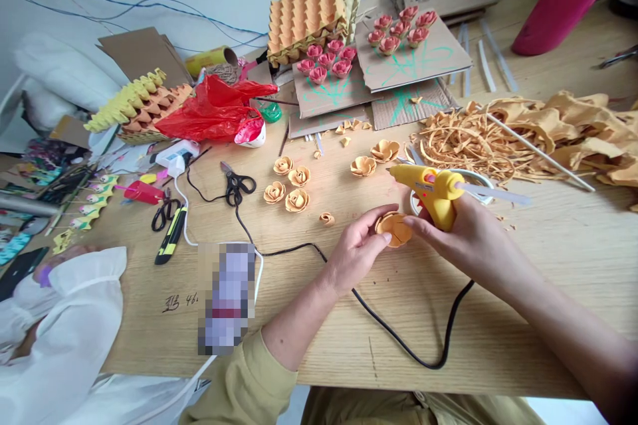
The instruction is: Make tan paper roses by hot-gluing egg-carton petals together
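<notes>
My left hand (pixel 359 242) pinches the rim of a shallow orange cup with petal-like edges (pixel 397 229), cut from egg-carton pulp. My right hand (pixel 456 229) is wrapped round a yellow hot glue gun (pixel 433 189), its nozzle pointing left and a clear glue stick (pixel 496 194) poking out behind. The right thumb reaches the right edge of the cup. Behind the gun is a partly hidden white bowl (pixel 478 179). Beyond the cup lie two open orange flower pieces (pixel 363 166), several rolled orange flowers (pixel 298 200) and a small rolled bud (pixel 327 218).
Pink flowers (pixel 327 60) stand on cardboard sheets (pixel 413 70) at the back. Orange pulp scraps (pixel 463 139) pile up at right. Black scissors (pixel 236 184) and a cutter knife (pixel 171 236) lie left. A black cable (pixel 399 345) loops in front. A co-worker's white sleeve (pixel 90 299) is at left.
</notes>
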`<move>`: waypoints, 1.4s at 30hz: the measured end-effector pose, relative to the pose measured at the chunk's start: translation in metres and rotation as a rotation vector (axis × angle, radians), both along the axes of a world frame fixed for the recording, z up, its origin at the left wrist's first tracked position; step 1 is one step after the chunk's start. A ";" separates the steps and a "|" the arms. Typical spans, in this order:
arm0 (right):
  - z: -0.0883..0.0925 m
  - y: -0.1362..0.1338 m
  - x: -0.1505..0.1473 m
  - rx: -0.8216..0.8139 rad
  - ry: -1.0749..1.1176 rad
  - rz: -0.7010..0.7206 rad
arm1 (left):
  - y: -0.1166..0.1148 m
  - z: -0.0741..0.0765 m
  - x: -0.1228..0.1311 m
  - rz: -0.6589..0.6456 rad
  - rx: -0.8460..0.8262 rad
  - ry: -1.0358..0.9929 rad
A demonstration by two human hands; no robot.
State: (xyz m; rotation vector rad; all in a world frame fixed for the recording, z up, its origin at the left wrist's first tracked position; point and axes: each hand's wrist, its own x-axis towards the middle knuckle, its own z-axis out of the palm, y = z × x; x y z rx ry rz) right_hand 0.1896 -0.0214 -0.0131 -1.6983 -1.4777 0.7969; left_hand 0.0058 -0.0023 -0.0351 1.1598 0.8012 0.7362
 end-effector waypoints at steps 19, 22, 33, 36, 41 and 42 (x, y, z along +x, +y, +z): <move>-0.010 -0.003 0.010 -0.119 0.484 0.035 | 0.000 0.004 0.003 0.092 -0.090 0.128; -0.009 -0.004 0.008 -0.142 0.529 0.039 | 0.000 0.006 0.001 0.092 -0.127 0.082; -0.023 -0.003 0.011 -0.172 0.569 -0.055 | 0.007 0.001 -0.006 -0.016 -0.320 -0.277; -0.021 -0.002 0.006 -0.154 0.550 -0.012 | 0.005 0.003 -0.003 -0.015 -0.258 -0.192; -0.013 -0.001 0.000 -0.131 0.510 -0.002 | 0.001 0.001 0.003 -0.041 -0.109 -0.093; -0.013 -0.001 -0.001 -0.125 0.511 0.001 | 0.001 0.000 0.003 -0.042 -0.095 -0.080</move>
